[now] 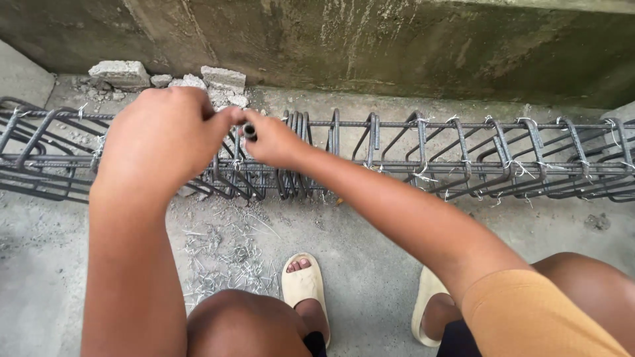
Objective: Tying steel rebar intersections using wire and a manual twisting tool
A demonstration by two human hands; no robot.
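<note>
Steel rebar cage (423,158) lies lengthwise on the concrete floor (370,264), along the foot of a stained wall (397,46). Long bars run left to right; square stirrups sit across them, tied with thin wire at the crossings. Several stirrups are bunched close together near the middle, just right of the hands.

Left hand (162,135): fingers curled, fingertips meeting those of the other hand above the top bar. What it holds: cannot tell.

Right hand (271,140): closed around a small dark tube-like tool (250,131), its round end showing between the two hands.

Loose wire scraps (231,258) litter the floor below the hands. Broken block pieces (165,76) lie against the wall. Two pale sandals (304,284) visible at the bottom.
</note>
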